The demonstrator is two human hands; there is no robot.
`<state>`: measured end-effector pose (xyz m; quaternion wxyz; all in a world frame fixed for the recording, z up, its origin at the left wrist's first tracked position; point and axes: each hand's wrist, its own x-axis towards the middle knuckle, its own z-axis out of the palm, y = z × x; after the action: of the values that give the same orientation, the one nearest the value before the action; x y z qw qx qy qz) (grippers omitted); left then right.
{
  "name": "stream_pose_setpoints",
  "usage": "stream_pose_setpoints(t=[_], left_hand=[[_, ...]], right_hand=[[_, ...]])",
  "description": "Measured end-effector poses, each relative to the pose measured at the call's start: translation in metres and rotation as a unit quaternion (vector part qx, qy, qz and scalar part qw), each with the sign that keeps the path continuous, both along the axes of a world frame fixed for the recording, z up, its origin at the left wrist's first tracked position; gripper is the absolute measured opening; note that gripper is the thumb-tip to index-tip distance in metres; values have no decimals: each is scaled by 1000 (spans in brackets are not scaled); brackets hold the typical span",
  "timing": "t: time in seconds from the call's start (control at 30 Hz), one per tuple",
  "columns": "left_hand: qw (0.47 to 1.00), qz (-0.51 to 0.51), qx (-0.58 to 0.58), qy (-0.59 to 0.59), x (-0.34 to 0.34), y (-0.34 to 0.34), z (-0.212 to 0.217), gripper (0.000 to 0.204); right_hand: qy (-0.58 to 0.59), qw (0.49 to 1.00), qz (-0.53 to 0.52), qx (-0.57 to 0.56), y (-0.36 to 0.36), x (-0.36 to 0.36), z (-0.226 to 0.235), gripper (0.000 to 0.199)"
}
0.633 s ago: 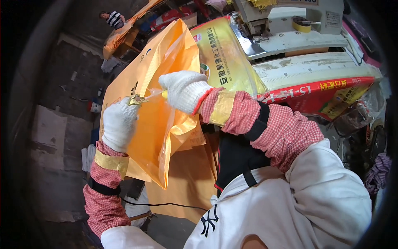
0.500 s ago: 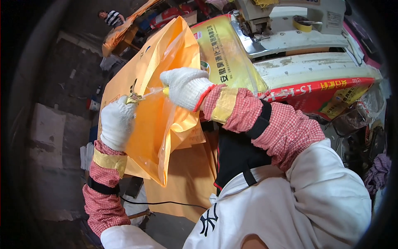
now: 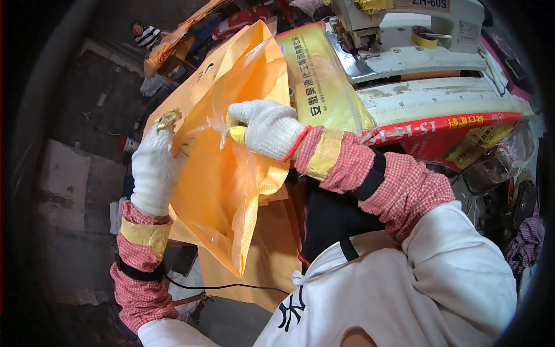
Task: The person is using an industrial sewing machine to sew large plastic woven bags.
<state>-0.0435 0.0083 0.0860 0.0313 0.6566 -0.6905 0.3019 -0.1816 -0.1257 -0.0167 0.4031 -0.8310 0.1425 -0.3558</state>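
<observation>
I hold an orange woven sack (image 3: 222, 191) upright in front of me, with a clear plastic liner (image 3: 254, 58) showing at its mouth. My left hand (image 3: 153, 168), in a white knit glove, grips the sack's left edge near the top. My right hand (image 3: 263, 128), also gloved, pinches the liner and the sack's front wall at its middle. Both forearms wear red checked sleeve covers taped with yellow bands.
A white industrial sewing machine (image 3: 404, 40) stands at the upper right, with a yellow printed sack (image 3: 321, 81) and a red printed sack (image 3: 451, 130) lying against it. More orange sacks (image 3: 260, 266) lie under the held one. A person (image 3: 147, 34) sits far off at the upper left.
Both hands have shifted slightly on the sack. The left hand has moved a little up along the left edge, and the sack's mouth has spread wider.
</observation>
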Motion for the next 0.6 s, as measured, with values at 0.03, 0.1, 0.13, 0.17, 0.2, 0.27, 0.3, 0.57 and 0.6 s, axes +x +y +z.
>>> stream_pose_setpoints(t=[0.03, 0.1, 0.13, 0.17, 0.2, 0.27, 0.3, 0.57, 0.6], left_hand=[[990, 114, 77, -25, -7, -2, 2, 57], [985, 129, 100, -49, -20, -9, 3, 63], [982, 135, 113, -61, -26, -14, 2, 68], [976, 152, 133, -82, -30, -18, 2, 66], [968, 183, 151, -83, -33, -25, 0, 66], [956, 188, 201, -97, -35, -41, -5, 56], [954, 212, 194, -84, -35, -51, -10, 44], [988, 102, 108, 51, -7, -81, -17, 26], [990, 91, 101, 45, -6, -82, -19, 26]], right_hand=[[-9, 1000, -1, 3, 2, 0, 0, 22], [-18, 1000, -1, 6, 5, -1, 0, 21], [-28, 1000, -5, -1, 6, -1, 0, 21], [-40, 999, -3, -10, 8, -1, 0, 21], [-40, 999, -12, -11, 9, -1, 1, 21], [-66, 998, -15, -19, 11, 0, 1, 21], [-59, 998, -12, -19, 13, 0, 1, 21], [-26, 994, -101, -16, 6, -13, -2, 23], [0, 993, -118, 24, 5, -15, -1, 26]])
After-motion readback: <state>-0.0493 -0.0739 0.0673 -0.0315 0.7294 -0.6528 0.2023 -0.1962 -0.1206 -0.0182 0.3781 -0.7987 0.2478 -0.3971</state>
